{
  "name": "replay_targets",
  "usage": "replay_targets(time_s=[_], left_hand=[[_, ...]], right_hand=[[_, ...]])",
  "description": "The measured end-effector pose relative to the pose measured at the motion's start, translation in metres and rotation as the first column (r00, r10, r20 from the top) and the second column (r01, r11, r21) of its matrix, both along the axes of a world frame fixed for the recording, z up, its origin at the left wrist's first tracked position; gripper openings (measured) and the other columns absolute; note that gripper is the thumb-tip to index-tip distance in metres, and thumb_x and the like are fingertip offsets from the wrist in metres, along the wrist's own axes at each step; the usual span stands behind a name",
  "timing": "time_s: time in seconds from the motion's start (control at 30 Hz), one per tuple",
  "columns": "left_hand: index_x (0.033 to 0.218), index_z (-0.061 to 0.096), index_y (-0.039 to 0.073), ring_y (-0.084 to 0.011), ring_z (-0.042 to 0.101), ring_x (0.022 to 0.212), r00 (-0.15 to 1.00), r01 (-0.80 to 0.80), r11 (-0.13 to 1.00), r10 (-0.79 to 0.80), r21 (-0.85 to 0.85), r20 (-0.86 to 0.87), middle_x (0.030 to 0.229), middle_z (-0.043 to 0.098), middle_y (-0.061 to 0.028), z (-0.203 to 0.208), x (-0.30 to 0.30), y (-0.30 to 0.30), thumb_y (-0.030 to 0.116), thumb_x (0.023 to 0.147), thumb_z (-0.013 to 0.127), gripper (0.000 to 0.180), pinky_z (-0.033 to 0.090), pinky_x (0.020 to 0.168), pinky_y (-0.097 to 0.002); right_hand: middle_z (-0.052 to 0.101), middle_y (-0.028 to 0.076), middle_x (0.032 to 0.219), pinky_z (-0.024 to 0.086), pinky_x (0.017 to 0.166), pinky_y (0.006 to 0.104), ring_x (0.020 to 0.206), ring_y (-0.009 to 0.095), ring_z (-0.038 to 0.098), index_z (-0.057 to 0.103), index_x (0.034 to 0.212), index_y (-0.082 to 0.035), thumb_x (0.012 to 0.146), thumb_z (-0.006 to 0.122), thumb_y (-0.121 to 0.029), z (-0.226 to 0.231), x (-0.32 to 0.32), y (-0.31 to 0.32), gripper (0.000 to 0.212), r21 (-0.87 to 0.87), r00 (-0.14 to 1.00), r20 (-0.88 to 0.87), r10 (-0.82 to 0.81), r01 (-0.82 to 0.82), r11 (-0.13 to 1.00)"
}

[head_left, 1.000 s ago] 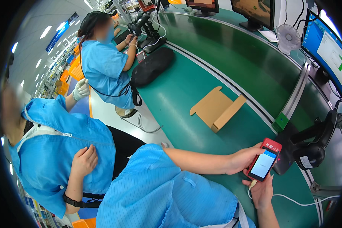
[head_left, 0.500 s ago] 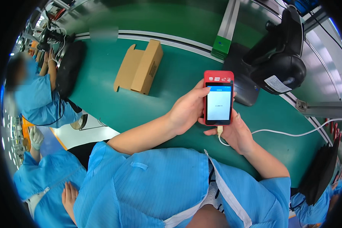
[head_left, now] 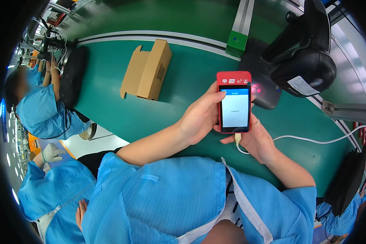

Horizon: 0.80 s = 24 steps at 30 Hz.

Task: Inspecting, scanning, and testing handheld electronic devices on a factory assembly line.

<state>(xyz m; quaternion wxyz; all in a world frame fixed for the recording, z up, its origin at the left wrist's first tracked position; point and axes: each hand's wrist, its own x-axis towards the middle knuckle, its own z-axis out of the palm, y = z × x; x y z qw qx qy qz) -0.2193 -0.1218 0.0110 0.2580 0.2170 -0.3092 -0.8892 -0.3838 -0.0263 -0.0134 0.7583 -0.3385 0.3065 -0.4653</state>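
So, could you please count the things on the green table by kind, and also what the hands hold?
Red handheld terminal with lit screen, held in both hands: 1
White cable plugged into its bottom: 1
Brown cardboard box, lying flat: 1
Black scanner on a stand: 1
Black mat: 1
Total: 5

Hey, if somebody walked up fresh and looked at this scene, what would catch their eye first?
Most likely the red handheld terminal with its lit screen, held over the green bench near the middle: the left hand grips its side and the right hand supports it from below, where a white cable plugs in. Next, the brown cardboard box lying up and to the left, and the black scanner stand at upper right.
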Motion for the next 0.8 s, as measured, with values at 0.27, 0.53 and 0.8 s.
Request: replay_targets(time_s=[0.27, 0.53, 0.8], left_hand=[[0.145, 0.027, 0.005, -0.0342, 0.048, 0.128, 1.000, -0.007, 1.000, 0.007, 0.026, -0.001, 0.140, 0.046, -0.0227, -0.0028, -0.0002, 0.0008, 0.035, 0.101, 0.031, 0.054, 0.042, 0.105, -0.0466], [0.143, 0.027, 0.006, -0.0359, 0.050, 0.126, 0.999, -0.033, 0.999, 0.034, -0.025, 0.033, 0.138, 0.047, -0.0241, 0.0000, -0.0007, 0.0029, 0.031, 0.102, 0.036, 0.049, 0.043, 0.104, -0.0477], [0.143, 0.027, 0.006, -0.0355, 0.051, 0.126, 0.997, -0.040, 0.999, 0.042, -0.024, 0.060, 0.138, 0.047, -0.0240, 0.0023, -0.0012, 0.0043, 0.034, 0.101, 0.036, 0.051, 0.043, 0.104, -0.0475]], right_hand=[[0.036, 0.019, 0.145, 0.049, 0.094, 0.0449, 0.128, 0.036, 0.048, 0.011, 0.152, -0.008, 0.096, 0.034, -0.062, -0.0031, -0.0005, 0.0004, 0.081, -0.013, 1.000, -0.002, -0.005, 0.005, 1.000], [0.035, 0.020, 0.146, 0.049, 0.094, 0.0437, 0.129, 0.037, 0.046, 0.007, 0.152, -0.007, 0.095, 0.033, -0.064, -0.0012, 0.0010, 0.0021, 0.085, -0.032, 0.998, -0.062, -0.001, -0.001, 0.999], [0.036, 0.020, 0.146, 0.050, 0.093, 0.0430, 0.128, 0.037, 0.048, 0.007, 0.152, -0.005, 0.092, 0.036, -0.068, 0.0006, 0.0010, 0.0015, 0.091, -0.027, 0.997, -0.081, -0.001, -0.001, 1.000]])
